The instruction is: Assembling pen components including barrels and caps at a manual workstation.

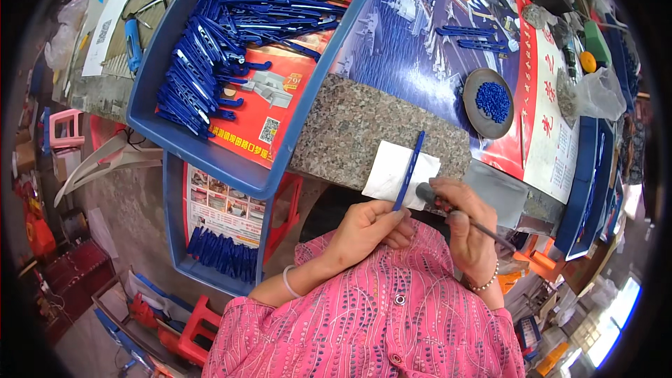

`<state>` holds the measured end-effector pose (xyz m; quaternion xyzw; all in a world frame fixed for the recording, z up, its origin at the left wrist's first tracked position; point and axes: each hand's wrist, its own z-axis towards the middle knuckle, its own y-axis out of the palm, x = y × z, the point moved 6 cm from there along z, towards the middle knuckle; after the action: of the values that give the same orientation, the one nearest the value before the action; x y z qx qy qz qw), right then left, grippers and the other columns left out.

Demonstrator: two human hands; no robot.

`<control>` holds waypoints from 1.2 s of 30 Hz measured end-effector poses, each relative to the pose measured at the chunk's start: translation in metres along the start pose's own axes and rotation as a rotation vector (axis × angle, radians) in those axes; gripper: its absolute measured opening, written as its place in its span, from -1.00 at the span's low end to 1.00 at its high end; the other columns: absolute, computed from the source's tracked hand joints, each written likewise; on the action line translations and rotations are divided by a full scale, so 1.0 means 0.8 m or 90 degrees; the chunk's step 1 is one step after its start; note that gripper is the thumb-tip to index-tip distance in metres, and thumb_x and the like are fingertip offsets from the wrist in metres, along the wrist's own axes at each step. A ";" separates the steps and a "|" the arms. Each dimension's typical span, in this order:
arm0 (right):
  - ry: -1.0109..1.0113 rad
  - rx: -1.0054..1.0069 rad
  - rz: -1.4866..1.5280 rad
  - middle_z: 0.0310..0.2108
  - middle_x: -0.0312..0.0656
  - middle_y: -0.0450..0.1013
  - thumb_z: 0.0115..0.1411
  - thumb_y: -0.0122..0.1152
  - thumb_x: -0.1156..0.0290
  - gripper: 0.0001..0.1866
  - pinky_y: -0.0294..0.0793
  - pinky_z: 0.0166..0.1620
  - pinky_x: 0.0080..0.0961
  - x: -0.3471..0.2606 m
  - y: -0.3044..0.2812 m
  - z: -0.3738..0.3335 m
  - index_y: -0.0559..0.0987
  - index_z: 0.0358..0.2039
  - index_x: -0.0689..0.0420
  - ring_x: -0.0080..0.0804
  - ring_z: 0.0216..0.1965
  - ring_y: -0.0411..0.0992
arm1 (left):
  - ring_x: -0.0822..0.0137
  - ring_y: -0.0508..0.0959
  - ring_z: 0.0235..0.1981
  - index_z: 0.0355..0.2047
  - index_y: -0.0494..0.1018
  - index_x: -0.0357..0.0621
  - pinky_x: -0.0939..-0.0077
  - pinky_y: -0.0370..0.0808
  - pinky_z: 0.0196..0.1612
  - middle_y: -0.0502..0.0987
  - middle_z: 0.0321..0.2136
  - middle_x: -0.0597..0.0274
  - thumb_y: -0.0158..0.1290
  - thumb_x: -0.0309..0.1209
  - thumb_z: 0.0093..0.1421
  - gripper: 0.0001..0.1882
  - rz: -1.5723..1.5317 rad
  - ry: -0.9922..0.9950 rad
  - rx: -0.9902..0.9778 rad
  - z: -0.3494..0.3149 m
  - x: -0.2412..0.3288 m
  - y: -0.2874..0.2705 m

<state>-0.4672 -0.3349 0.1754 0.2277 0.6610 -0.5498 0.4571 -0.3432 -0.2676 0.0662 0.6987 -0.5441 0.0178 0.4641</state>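
My left hand (372, 229) is closed on the near end of a long, narrow blue slotted plastic strip (408, 171). The strip lies slanting across a white paper pad (386, 169) at the edge of a speckled stone slab (371, 115). Just right of the strip, my right hand (470, 220) is wrapped round a thin-handled dark tool (425, 193) resembling a small hammer. Its blunt, rounded end is close to the strip; whether they touch I cannot tell. Beyond my right hand sits a round grey dish (470, 113) of small blue pellets.
A big blue tray (278, 161) at the left holds piles of similar blue strips; a lower tray (260, 260) holds more. Several loose strips (483, 45) lie on the poster-covered table. Toward the right are a clear plastic bag (600, 92) and another blue tray (584, 199).
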 end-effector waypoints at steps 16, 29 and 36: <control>-0.072 -0.116 0.000 -0.28 0.01 0.44 0.18 -0.02 0.40 -0.78 0.45 -0.37 -0.42 -0.002 0.040 0.005 0.43 -0.22 0.26 -0.13 -0.39 0.48 | 0.39 0.58 -0.49 -0.27 0.44 -0.38 0.60 0.54 -0.38 0.55 -0.46 0.10 -0.10 -0.39 0.26 -0.75 -0.014 0.003 0.032 0.008 -0.008 -0.007; -0.091 -0.151 -0.034 -0.29 -0.02 0.46 0.18 -0.07 0.40 -0.78 0.45 -0.44 -0.47 -0.007 0.046 0.017 0.44 -0.24 0.25 -0.21 -0.48 0.47 | 0.39 0.56 -0.54 -0.39 0.44 -0.41 0.58 0.50 -0.45 0.55 -0.52 0.11 -0.09 -0.37 0.24 -0.72 -0.009 0.027 0.044 0.009 -0.005 -0.007; -0.010 -0.211 -0.086 -0.35 0.00 0.46 -0.04 0.09 0.57 -0.72 0.45 -0.43 -0.46 -0.046 0.029 0.008 0.46 -0.23 0.24 -0.17 -0.51 0.46 | 0.39 0.56 -0.55 -0.40 0.43 -0.40 0.58 0.50 -0.45 0.54 -0.53 0.10 -0.08 -0.37 0.24 -0.73 0.002 0.002 0.078 0.000 0.000 -0.012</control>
<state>-0.4287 -0.3267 0.1950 0.0998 0.7526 -0.4648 0.4557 -0.3360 -0.2674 0.0603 0.7250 -0.5423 0.0528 0.4214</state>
